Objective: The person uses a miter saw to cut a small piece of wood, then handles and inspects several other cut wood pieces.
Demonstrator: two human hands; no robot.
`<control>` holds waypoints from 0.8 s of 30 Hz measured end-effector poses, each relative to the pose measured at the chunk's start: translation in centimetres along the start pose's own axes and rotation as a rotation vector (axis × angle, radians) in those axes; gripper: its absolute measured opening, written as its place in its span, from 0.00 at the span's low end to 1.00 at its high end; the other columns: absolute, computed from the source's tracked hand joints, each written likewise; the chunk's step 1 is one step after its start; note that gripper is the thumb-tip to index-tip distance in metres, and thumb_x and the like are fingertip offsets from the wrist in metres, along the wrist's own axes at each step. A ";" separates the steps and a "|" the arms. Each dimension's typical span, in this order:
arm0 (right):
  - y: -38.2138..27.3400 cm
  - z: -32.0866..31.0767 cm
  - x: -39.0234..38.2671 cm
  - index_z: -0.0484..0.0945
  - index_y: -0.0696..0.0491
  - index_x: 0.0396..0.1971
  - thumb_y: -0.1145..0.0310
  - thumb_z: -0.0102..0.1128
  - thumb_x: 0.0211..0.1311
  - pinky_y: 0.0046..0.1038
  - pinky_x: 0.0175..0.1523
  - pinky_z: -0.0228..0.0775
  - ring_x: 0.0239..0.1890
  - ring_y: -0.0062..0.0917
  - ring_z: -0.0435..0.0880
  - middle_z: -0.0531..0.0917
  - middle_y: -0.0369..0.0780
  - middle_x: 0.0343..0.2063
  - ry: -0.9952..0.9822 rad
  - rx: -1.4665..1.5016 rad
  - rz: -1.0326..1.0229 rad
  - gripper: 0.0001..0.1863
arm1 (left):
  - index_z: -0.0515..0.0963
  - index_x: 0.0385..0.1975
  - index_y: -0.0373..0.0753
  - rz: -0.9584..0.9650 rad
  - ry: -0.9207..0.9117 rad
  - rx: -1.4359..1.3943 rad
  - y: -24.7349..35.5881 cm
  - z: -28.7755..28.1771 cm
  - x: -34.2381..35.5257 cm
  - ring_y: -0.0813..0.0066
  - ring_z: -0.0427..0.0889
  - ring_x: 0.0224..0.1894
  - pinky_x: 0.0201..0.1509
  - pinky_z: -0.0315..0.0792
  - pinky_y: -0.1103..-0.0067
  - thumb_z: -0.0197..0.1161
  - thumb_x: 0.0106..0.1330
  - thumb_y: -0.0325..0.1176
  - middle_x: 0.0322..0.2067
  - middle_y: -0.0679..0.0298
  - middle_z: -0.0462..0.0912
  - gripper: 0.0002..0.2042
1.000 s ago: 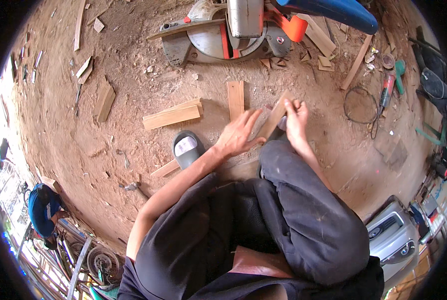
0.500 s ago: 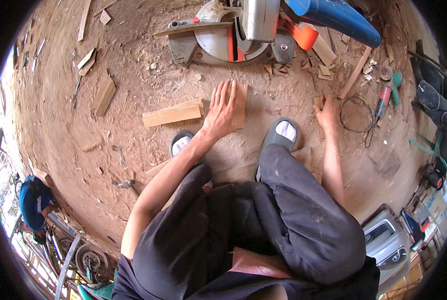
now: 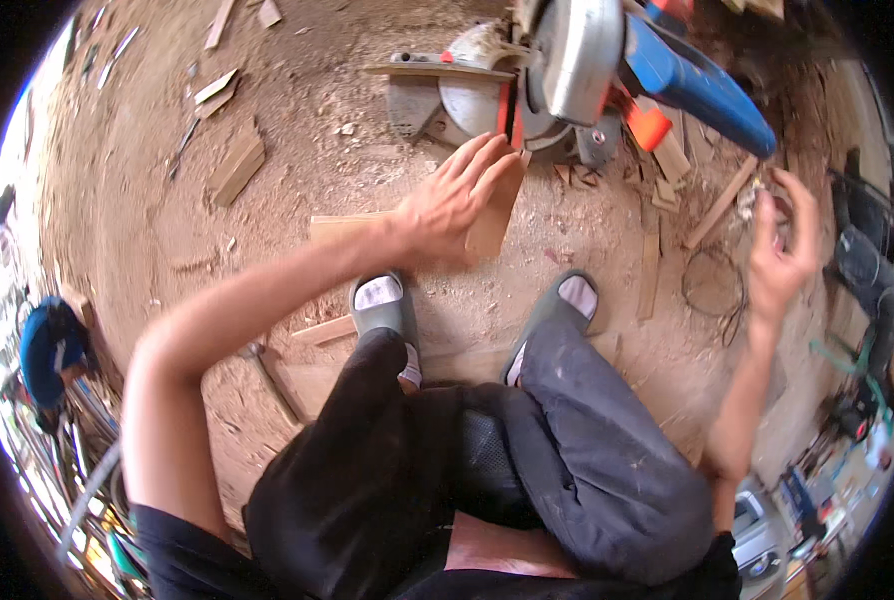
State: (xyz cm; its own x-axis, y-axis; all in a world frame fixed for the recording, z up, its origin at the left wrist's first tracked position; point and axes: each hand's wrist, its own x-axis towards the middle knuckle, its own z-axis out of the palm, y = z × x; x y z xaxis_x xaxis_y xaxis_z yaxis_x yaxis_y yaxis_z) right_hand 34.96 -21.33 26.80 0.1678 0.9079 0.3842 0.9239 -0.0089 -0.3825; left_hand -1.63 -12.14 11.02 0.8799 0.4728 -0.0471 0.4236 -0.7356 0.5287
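My left hand (image 3: 447, 205) has hold of a flat wooden board (image 3: 494, 215), the palm lying over one side with the fingers along it. The board is tilted, its far end close to the front of the miter saw (image 3: 557, 85). To the right, my right hand (image 3: 785, 245) is raised with thumb and fingers curved apart and nothing visible between them. It is just below the end of the saw's blue handle (image 3: 702, 85), apart from it. Partly covered by my left forearm, another wooden piece (image 3: 347, 225) lies on the ground.
Wood offcuts (image 3: 239, 165) and a long strip (image 3: 722, 200) lie on the dusty ground. A coiled cable (image 3: 712, 285) is at the right. A hammer (image 3: 272, 385) lies beside my left leg. A person (image 3: 57, 350) is at the far left.
My left hand has brought the board up and slightly right, nearer the saw. My right hand has risen from the ground and moved right, towards the blue handle. My knees have drawn back.
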 end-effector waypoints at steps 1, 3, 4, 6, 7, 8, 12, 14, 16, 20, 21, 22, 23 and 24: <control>-2.6 -1.2 2.3 0.79 0.57 0.58 0.76 0.64 0.67 0.29 0.59 0.73 0.55 0.29 0.82 0.84 0.43 0.52 0.015 0.015 -0.149 0.20 | 0.53 0.72 0.26 0.080 -0.013 0.071 -1.6 -0.3 0.9 0.43 0.50 0.78 0.83 0.48 0.61 0.78 0.40 0.49 0.73 0.38 0.54 0.59; -6.3 -1.9 6.0 0.78 0.58 0.58 0.72 0.66 0.64 0.32 0.60 0.73 0.55 0.33 0.82 0.83 0.44 0.53 -0.016 0.177 -0.361 0.21 | 0.56 0.70 0.26 0.245 -0.058 0.225 -5.2 -0.3 2.0 0.43 0.50 0.78 0.82 0.49 0.62 0.77 0.40 0.49 0.73 0.38 0.54 0.57; -8.2 -1.7 7.7 0.78 0.58 0.58 0.70 0.67 0.64 0.33 0.61 0.72 0.56 0.35 0.82 0.83 0.45 0.53 -0.074 0.130 -0.432 0.22 | 0.56 0.70 0.29 0.261 -0.079 0.233 -6.5 0.0 2.6 0.43 0.46 0.79 0.83 0.51 0.58 0.78 0.42 0.52 0.74 0.38 0.49 0.56; -10.9 -0.4 10.2 0.78 0.58 0.58 0.65 0.68 0.63 0.36 0.61 0.72 0.56 0.39 0.82 0.82 0.46 0.54 -0.204 0.015 -0.559 0.25 | 0.60 0.68 0.28 0.167 -0.026 0.238 -7.9 1.6 3.6 0.42 0.46 0.79 0.82 0.52 0.58 0.77 0.44 0.54 0.74 0.37 0.50 0.53; -11.2 1.1 10.7 0.77 0.57 0.57 0.58 0.71 0.60 0.38 0.59 0.73 0.55 0.44 0.82 0.81 0.48 0.54 -0.263 -0.052 -0.562 0.29 | 0.62 0.66 0.28 0.117 -0.004 0.239 -8.6 2.4 3.8 0.42 0.47 0.79 0.82 0.52 0.58 0.76 0.45 0.55 0.74 0.37 0.50 0.52; -11.5 2.0 10.9 0.78 0.57 0.57 0.56 0.72 0.59 0.38 0.58 0.73 0.54 0.45 0.82 0.80 0.49 0.53 -0.359 -0.024 -0.514 0.30 | 0.66 0.63 0.27 0.035 0.000 0.256 -8.7 3.0 4.1 0.42 0.48 0.78 0.81 0.55 0.58 0.77 0.44 0.57 0.74 0.36 0.51 0.50; -11.5 3.9 11.4 0.78 0.53 0.56 0.50 0.77 0.54 0.36 0.51 0.76 0.47 0.42 0.85 0.84 0.47 0.45 -0.497 -0.040 -0.419 0.34 | 0.64 0.64 0.28 0.076 0.219 0.068 -9.5 4.4 4.8 0.40 0.54 0.76 0.78 0.58 0.57 0.79 0.45 0.57 0.74 0.38 0.52 0.51; -10.9 4.6 11.7 0.76 0.49 0.58 0.50 0.80 0.50 0.35 0.45 0.77 0.40 0.40 0.88 0.86 0.44 0.37 -0.478 -0.055 -0.426 0.37 | 0.64 0.65 0.30 0.041 0.270 -0.034 -9.7 5.0 4.5 0.40 0.56 0.76 0.78 0.58 0.57 0.80 0.44 0.57 0.74 0.39 0.53 0.52; -11.2 4.6 12.3 0.75 0.48 0.59 0.52 0.81 0.49 0.35 0.44 0.78 0.37 0.40 0.89 0.87 0.44 0.34 -0.576 0.021 -0.269 0.38 | 0.62 0.67 0.32 0.020 0.310 -0.124 -10.2 5.5 4.1 0.40 0.58 0.74 0.78 0.57 0.56 0.82 0.41 0.59 0.73 0.41 0.54 0.55; -10.4 4.1 11.8 0.74 0.49 0.55 0.54 0.82 0.47 0.35 0.42 0.78 0.35 0.39 0.90 0.87 0.45 0.30 -0.566 -0.065 -0.116 0.37 | 0.58 0.70 0.34 -0.016 0.310 -0.104 -10.8 5.4 3.4 0.42 0.59 0.74 0.81 0.54 0.57 0.81 0.40 0.60 0.74 0.43 0.55 0.59; -10.1 4.0 11.4 0.74 0.49 0.54 0.54 0.83 0.47 0.35 0.42 0.78 0.36 0.39 0.91 0.88 0.45 0.31 -0.549 -0.098 -0.090 0.36 | 0.58 0.71 0.35 -0.010 0.302 -0.093 -10.8 5.3 3.4 0.43 0.59 0.74 0.81 0.54 0.57 0.81 0.41 0.60 0.74 0.45 0.55 0.59; -9.8 4.0 11.0 0.77 0.51 0.48 0.55 0.83 0.46 0.35 0.42 0.78 0.36 0.38 0.91 0.88 0.46 0.32 -0.552 -0.058 -0.122 0.31 | 0.58 0.71 0.35 -0.005 0.295 -0.082 -10.8 5.0 3.4 0.43 0.59 0.75 0.81 0.54 0.57 0.81 0.41 0.60 0.74 0.46 0.55 0.59; -9.9 3.9 10.9 0.78 0.51 0.46 0.55 0.83 0.46 0.35 0.42 0.78 0.36 0.39 0.91 0.88 0.46 0.32 -0.555 -0.064 -0.111 0.30 | 0.58 0.72 0.36 0.008 0.287 -0.075 -10.8 5.1 3.7 0.44 0.59 0.75 0.81 0.54 0.57 0.80 0.41 0.60 0.75 0.47 0.54 0.59; -9.9 3.9 10.9 0.78 0.52 0.45 0.55 0.83 0.45 0.35 0.42 0.78 0.36 0.39 0.91 0.88 0.46 0.32 -0.557 -0.070 -0.101 0.30 | 0.58 0.72 0.37 0.009 0.287 -0.082 -10.9 5.1 4.0 0.44 0.60 0.74 0.80 0.54 0.57 0.80 0.42 0.61 0.75 0.48 0.54 0.59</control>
State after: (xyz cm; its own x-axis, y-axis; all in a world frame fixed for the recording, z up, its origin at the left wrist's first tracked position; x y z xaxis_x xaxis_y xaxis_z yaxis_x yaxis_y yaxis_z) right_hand 26.33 -9.73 31.52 -0.1122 0.9894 -0.0925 0.9497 0.0794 -0.3031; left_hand -1.64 -4.67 0.76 0.7816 0.5930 0.1937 0.3869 -0.7043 0.5952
